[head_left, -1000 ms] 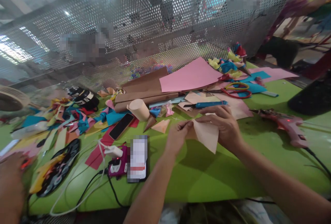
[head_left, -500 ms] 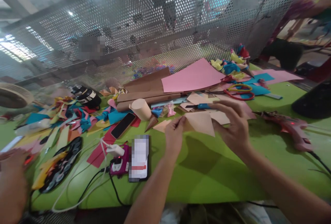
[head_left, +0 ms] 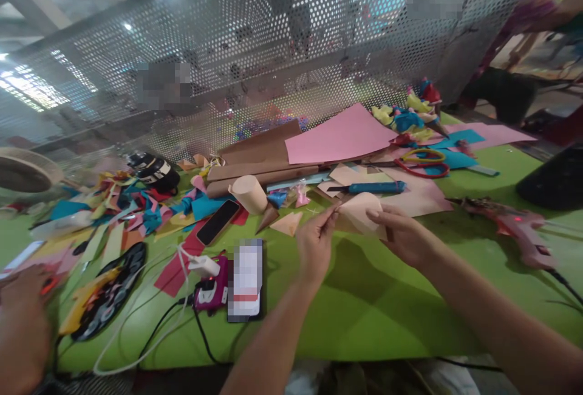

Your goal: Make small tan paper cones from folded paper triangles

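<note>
A small piece of cream paper [head_left: 361, 211] is held in the air between my two hands, its upper side curling over. My left hand [head_left: 316, 240] pinches its left corner. On the right edge, my right hand [head_left: 403, 234] grips it with the thumb on top and the fingers behind. Just beyond lies a blue-handled craft knife [head_left: 376, 187] on pale paper scraps. A cut cream paper piece [head_left: 286, 223] and a brown paper cone [head_left: 267, 217] rest left of my hands, near an upright roll of cream paper [head_left: 248, 193].
A pink glue gun [head_left: 521, 231] with a red light lies at the right. Red and yellow scissors [head_left: 423, 164] sit behind. Two phones, a purple power adapter [head_left: 212, 285] and loose cables occupy the left. Another person's hand [head_left: 22, 304] is at the far left.
The paper has gone from nearly flat to curled between my hands. My right hand has come lower and inward, uncovering the craft knife. My left hand has shifted slightly right.
</note>
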`<state>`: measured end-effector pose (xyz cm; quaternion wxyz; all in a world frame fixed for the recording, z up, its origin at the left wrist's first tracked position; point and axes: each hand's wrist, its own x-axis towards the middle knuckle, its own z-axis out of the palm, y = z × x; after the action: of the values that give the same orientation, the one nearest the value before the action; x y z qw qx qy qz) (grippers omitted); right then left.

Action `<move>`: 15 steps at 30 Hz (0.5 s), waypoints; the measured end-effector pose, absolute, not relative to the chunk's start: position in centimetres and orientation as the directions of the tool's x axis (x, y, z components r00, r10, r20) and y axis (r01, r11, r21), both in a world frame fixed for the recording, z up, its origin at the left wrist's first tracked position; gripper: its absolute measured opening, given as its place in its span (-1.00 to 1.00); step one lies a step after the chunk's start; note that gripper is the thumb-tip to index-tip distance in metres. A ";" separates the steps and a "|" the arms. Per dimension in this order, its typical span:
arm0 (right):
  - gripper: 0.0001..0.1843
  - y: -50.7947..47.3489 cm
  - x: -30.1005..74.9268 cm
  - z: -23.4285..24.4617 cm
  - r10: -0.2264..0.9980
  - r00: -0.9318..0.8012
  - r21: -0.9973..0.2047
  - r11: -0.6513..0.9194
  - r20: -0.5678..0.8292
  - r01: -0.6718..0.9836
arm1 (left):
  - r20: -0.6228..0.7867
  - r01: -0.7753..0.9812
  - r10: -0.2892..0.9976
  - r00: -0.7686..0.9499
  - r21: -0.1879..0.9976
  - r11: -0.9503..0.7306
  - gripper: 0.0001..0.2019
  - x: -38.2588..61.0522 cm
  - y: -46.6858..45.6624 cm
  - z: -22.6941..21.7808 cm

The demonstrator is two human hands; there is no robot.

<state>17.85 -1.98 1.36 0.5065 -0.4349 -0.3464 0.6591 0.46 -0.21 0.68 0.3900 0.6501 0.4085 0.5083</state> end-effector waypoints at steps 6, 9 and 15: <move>-0.49 -1.9 17.5 1.0 0.965 -0.034 -0.873 -0.250 -0.260 -0.419 | 0.398 0.223 0.895 0.201 0.871 -0.438 -0.72 0.2 0.1 0.3; -0.53 -1.8 17.4 0.9 0.980 -0.031 -0.890 -0.189 -0.194 -0.416 | 0.409 0.237 0.887 0.213 0.860 -0.453 -0.72 0.2 0.1 0.3; -0.56 -1.6 17.6 0.6 0.982 -0.071 -0.916 -0.188 -0.174 -0.355 | 0.370 0.260 0.901 0.226 0.869 -0.422 -0.71 0.3 -0.1 0.8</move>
<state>17.59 -1.61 0.65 0.5252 -0.4341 -0.3610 0.6367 0.32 -0.14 0.79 0.3445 0.7032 0.4129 0.4651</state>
